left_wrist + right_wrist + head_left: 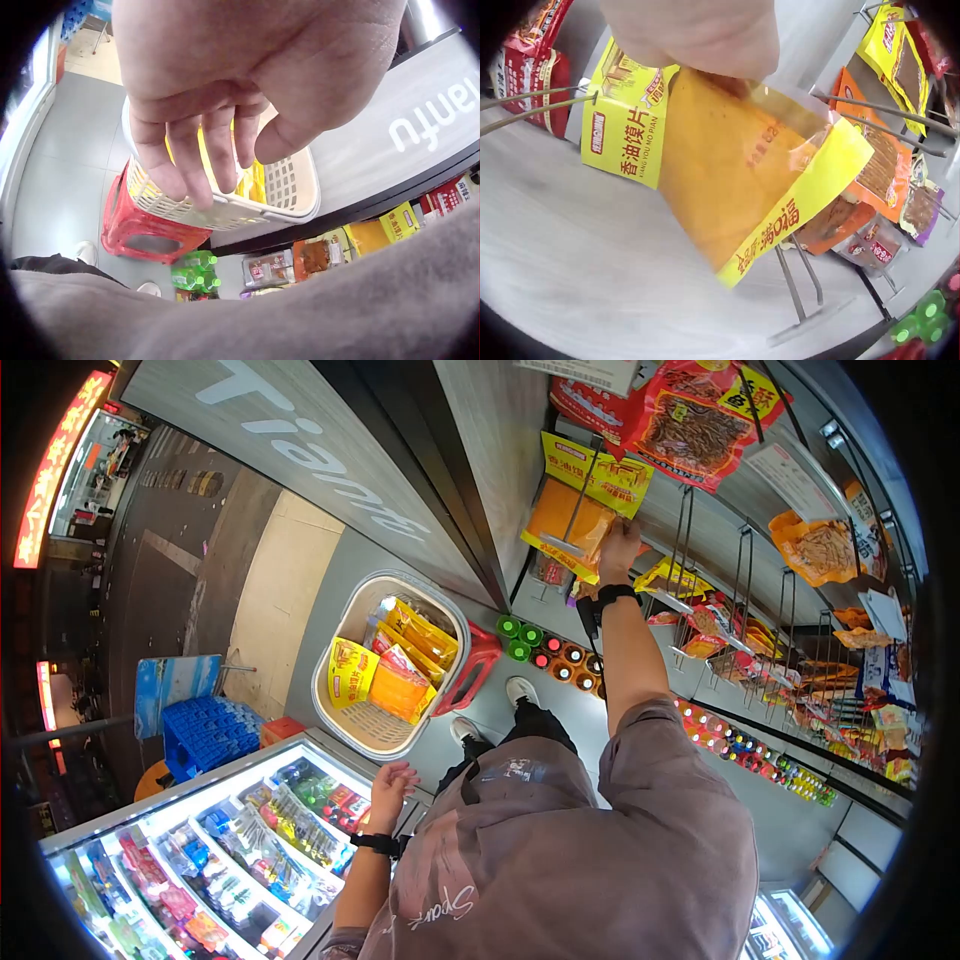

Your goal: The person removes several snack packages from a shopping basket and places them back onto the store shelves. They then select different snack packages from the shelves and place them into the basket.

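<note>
Item, your right hand point(618, 550): holding the yellow packet point(727, 165) near its top, thumb and fingers partly hidden, so their exact placement you cannot tell. Item, your left hand point(225, 97): fingers loosely bent and slightly apart, holding nothing, near the rim of the pale basket point(325, 715). Location of the packet: at the hanging display, its printed header near a metal prong point(536, 109); whether the header is free of the metal, you cannot tell. Risks, as judged: header tearing, if you pull sideways while it is hooked; film snagging, since another prong point(802, 277) projects just beneath; packet slipping, if the smooth plastic slides in your hold; neighbouring orange packet point(877, 161) being knocked, if your wrist swings wide. Edges: the prong tips, the basket's raised rim, the lit freezer point(310, 735) on your left side. Open room: bare grey panel point(592, 247) beside and below the packet; a strip of floor point(490, 710) between red stool point(475, 665) and bottles point(560, 658), your shoes partly in it.
</note>
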A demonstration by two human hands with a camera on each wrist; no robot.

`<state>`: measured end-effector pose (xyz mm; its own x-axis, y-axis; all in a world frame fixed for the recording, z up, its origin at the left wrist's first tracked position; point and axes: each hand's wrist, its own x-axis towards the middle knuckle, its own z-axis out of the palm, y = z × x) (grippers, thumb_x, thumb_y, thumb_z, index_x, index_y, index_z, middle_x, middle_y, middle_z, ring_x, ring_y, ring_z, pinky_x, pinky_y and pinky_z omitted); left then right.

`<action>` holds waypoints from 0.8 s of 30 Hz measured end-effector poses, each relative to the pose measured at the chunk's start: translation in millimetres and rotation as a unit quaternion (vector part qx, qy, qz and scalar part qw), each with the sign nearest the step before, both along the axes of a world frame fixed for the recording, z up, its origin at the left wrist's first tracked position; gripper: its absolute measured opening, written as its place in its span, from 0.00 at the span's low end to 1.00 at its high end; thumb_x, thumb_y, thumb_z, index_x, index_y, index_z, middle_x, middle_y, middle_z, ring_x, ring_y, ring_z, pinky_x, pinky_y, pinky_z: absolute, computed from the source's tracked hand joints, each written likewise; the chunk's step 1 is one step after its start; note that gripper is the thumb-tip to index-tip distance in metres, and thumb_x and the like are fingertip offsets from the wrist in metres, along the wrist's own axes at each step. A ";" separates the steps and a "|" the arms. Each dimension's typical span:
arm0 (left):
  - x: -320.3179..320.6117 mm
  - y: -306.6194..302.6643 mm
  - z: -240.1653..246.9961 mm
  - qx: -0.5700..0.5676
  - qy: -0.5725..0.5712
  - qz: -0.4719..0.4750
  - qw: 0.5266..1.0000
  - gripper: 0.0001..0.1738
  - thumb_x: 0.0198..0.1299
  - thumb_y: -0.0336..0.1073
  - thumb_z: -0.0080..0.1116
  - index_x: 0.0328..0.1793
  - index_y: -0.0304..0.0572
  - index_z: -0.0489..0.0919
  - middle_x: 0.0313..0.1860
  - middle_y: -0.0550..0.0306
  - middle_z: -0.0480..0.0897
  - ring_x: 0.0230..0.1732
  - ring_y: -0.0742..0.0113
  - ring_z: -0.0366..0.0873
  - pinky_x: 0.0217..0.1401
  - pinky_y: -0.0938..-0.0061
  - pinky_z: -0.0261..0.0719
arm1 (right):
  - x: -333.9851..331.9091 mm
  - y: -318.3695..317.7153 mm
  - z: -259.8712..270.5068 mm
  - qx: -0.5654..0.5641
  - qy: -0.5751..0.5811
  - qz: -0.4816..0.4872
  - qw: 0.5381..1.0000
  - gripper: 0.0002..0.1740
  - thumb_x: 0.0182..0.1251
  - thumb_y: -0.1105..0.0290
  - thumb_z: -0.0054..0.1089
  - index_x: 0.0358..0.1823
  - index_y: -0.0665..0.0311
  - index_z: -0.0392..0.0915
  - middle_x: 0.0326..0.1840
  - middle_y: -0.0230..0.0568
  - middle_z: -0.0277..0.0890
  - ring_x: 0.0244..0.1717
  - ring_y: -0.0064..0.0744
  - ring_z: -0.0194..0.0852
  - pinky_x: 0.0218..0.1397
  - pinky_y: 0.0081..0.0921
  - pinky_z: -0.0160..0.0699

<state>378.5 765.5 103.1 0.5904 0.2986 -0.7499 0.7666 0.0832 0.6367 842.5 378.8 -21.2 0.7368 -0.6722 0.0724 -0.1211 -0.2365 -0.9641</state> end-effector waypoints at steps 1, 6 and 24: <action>-1.0 -1.3 0.0 -0.001 0.000 0.004 1.000 0.14 0.64 0.28 0.48 0.55 0.37 0.72 0.46 0.53 0.81 0.43 0.66 0.82 0.41 0.77 0.78 | 8.4 -2.8 -9.0 -0.001 0.000 0.004 1.000 0.13 0.66 0.66 0.51 0.40 0.71 0.76 0.37 0.57 0.79 0.40 0.56 0.77 0.44 0.40 0.72; -15.8 -2.9 -2.3 -0.001 0.014 0.029 0.999 0.13 0.66 0.30 0.49 0.55 0.38 0.72 0.46 0.54 0.81 0.43 0.67 0.82 0.41 0.77 0.78 | 27.5 -10.2 -35.2 0.001 -0.031 0.002 1.000 0.13 0.65 0.67 0.54 0.40 0.72 0.75 0.41 0.51 0.78 0.40 0.40 0.75 0.46 0.33 0.71; -27.0 -6.1 0.7 0.001 0.015 0.081 0.997 0.12 0.65 0.29 0.50 0.54 0.38 0.72 0.45 0.53 0.82 0.41 0.68 0.82 0.38 0.79 0.78 | -2.9 54.4 22.4 -0.344 0.213 0.374 0.835 0.28 0.63 0.61 0.53 0.67 0.49 0.69 0.72 0.47 0.55 0.70 0.58 0.54 0.67 0.46 0.65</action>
